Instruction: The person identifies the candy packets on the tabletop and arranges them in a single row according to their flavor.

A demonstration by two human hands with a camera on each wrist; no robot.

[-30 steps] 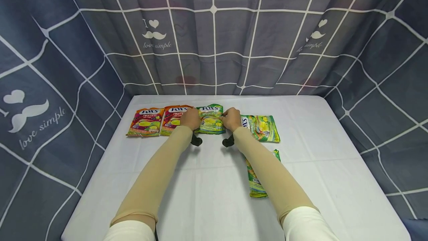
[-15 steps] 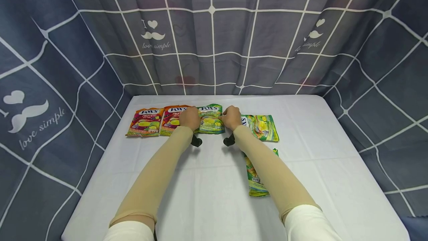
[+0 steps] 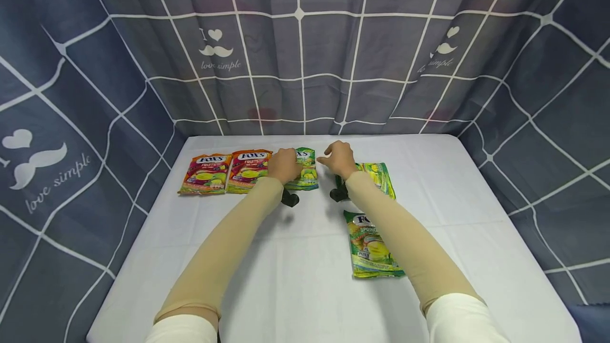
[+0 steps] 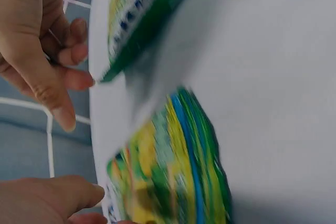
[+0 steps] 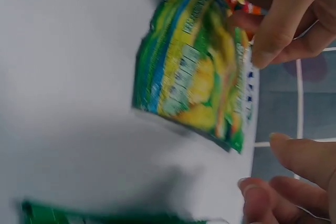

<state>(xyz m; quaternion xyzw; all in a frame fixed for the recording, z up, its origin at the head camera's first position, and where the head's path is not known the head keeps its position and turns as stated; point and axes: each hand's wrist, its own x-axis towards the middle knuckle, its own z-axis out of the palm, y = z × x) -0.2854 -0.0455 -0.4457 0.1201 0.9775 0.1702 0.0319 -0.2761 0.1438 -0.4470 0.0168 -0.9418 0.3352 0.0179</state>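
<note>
At the upper left, the right hand's grip has its thumb pointing down and its fingers bent, with one fingertip right by the corner of a blurry green and yellow bag at the top. At the lower left, the left hand's grip is by the edge of another green and yellow bag with a blue stripe, low in the middle. Both bags are on the white table, and gray cloth with white lines shows along the left side.
</note>
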